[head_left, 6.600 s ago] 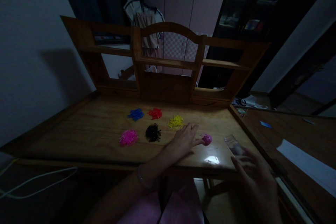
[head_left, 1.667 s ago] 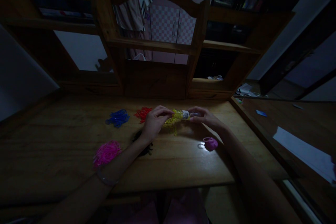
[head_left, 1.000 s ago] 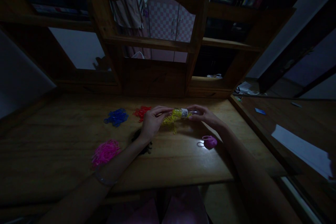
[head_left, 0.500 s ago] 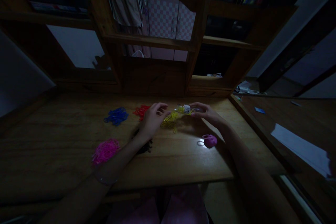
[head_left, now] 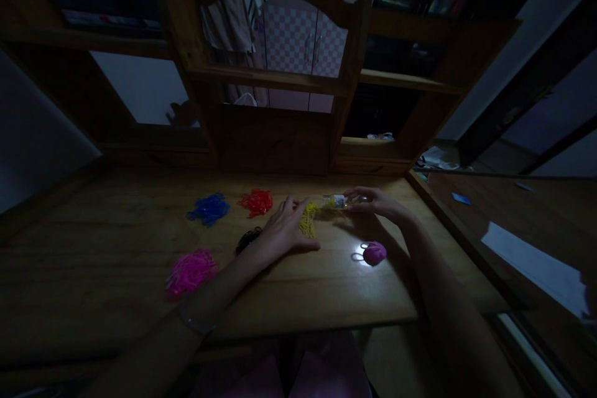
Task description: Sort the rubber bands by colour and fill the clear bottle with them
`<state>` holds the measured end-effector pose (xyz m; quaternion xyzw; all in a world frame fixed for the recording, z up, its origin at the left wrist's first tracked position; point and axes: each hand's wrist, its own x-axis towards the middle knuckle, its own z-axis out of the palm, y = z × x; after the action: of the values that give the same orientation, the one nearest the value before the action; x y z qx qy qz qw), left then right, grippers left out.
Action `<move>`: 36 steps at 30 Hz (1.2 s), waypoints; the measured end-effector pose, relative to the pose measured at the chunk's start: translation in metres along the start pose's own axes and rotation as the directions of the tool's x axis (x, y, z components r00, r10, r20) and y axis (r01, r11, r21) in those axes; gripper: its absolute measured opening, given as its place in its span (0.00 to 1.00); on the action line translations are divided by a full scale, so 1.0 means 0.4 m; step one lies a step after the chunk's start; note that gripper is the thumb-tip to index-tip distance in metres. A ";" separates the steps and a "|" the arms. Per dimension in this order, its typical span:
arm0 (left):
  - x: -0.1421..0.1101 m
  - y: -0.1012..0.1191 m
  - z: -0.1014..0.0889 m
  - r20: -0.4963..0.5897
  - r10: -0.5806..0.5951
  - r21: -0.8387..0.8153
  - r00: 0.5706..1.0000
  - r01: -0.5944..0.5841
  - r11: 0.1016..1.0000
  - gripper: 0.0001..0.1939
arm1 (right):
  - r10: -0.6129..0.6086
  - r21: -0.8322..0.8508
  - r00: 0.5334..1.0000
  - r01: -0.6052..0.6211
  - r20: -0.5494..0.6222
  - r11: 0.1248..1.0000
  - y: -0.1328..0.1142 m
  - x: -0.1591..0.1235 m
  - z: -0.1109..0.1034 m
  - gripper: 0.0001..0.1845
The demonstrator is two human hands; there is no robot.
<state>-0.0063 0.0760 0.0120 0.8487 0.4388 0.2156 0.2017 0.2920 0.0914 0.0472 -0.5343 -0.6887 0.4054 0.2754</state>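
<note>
With fingers and thumb apart, my left hand (head_left: pixel 286 228) rests beside a pile of small yellow bands (head_left: pixel 308 219), partly covering it. My right hand (head_left: pixel 373 201) is closed around a small clear bottle (head_left: pixel 338 201) with a white label. The bottle lies on its side, its open end toward the yellow pile, and some yellow shows inside. Beneath my left forearm is a black pile (head_left: pixel 247 239), partly hidden. Other piles of similar pieces lie to the left: red (head_left: pixel 257 202), blue (head_left: pixel 208 209) and pink (head_left: pixel 190 272).
A purple pouch-like item (head_left: pixel 374 253) with a loop lies on the wooden desk (head_left: pixel 317 298) near my right forearm. Wooden shelving (head_left: pixel 275 137) rises along the back. White paper (head_left: pixel 534 267) lies on a surface to the right.
My left hand has come down and spread beside the yellow pile. My right hand has moved slightly right and lower with the bottle, away from the pile.
</note>
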 end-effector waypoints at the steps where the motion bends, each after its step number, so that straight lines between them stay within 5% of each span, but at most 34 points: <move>1: 0.005 0.002 0.003 0.002 0.013 -0.009 1.000 -0.013 1.000 0.57 | -0.008 -0.010 1.000 0.008 -0.001 1.000 0.001 0.001 0.000 0.24; 9: 0.031 -0.033 -0.030 0.126 0.174 -0.092 0.977 -0.163 0.982 0.29 | -0.034 -0.091 0.999 0.035 0.005 0.995 0.000 0.000 -0.002 0.24; 18: 0.051 -0.055 -0.019 0.030 0.195 -0.108 0.980 -0.191 0.976 0.14 | -0.084 -0.135 0.992 0.097 0.097 0.986 -0.002 -0.002 0.001 0.25; 28: 0.050 -0.056 -0.019 -0.003 0.169 -0.089 0.986 -0.169 0.982 0.10 | -0.122 -0.153 0.965 0.160 0.230 0.975 -0.043 -0.016 0.026 0.23; 36: 0.065 -0.079 0.006 0.008 -0.076 -0.465 0.997 0.071 0.882 0.11 | -0.150 -0.138 0.978 0.170 0.143 0.976 -0.023 0.010 0.072 0.23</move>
<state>-0.0120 0.1141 -0.0018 0.7574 0.4072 0.3111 0.4047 0.2629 0.0866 0.0398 -0.4680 -0.7747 0.3637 0.2203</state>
